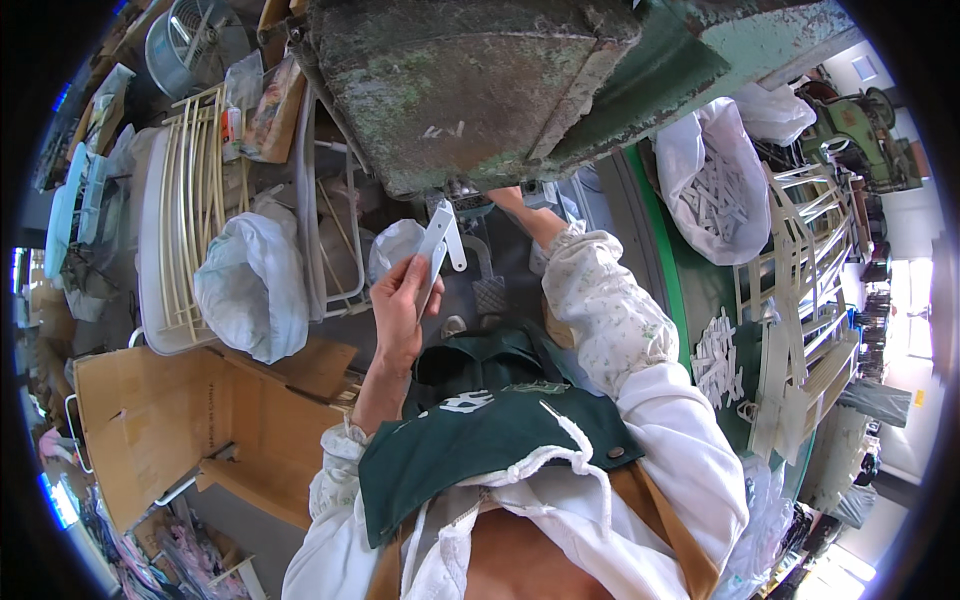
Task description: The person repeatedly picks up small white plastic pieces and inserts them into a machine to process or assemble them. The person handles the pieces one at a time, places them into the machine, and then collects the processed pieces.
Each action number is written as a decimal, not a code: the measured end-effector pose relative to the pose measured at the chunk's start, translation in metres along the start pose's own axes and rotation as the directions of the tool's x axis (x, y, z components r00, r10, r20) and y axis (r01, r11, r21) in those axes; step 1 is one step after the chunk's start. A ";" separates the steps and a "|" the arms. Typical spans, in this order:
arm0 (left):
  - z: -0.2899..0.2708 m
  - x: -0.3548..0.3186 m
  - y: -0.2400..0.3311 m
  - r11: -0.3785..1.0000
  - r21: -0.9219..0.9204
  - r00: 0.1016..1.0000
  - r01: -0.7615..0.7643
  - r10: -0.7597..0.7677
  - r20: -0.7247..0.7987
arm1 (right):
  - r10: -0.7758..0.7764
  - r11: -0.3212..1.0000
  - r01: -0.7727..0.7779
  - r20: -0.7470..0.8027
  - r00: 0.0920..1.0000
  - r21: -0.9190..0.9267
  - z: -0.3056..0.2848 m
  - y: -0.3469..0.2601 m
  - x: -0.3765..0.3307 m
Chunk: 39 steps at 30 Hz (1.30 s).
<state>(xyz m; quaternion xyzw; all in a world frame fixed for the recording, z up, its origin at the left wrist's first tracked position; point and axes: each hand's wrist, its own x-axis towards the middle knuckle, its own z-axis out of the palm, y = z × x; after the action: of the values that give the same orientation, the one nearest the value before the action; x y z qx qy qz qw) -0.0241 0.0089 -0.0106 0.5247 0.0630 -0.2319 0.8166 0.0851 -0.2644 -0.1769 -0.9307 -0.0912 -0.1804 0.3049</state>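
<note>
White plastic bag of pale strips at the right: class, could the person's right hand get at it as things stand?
Probably yes. The white plastic bag lies open-mouthed on the right, nothing covering it; the right hand, now tucked beneath the green machine body, would need drawing back first.

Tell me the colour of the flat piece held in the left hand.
White, a flat plastic piece in the left hand; the head view shows it best.

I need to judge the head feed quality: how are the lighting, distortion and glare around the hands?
Head view: strong fisheye bending, with a black rim at the corners. Daylight blows out the window area at the right edge. The left hand and its white flat pieces are evenly lit and sharp. The right hand reaches into shadow under the green machine, where detail is lost.
</note>
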 end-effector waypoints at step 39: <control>-0.032 0.023 0.018 0.975 0.214 0.988 -0.066 0.094 -0.122 | -0.371 -0.471 0.366 0.556 0.743 -0.803 0.004 0.024 -0.002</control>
<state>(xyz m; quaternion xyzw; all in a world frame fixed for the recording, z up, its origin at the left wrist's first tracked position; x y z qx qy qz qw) 0.0092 0.0364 -0.0181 0.6240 0.0705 -0.1690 0.7597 0.0915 -0.2811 -0.1938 -0.6833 -0.2392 -0.2746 -0.6328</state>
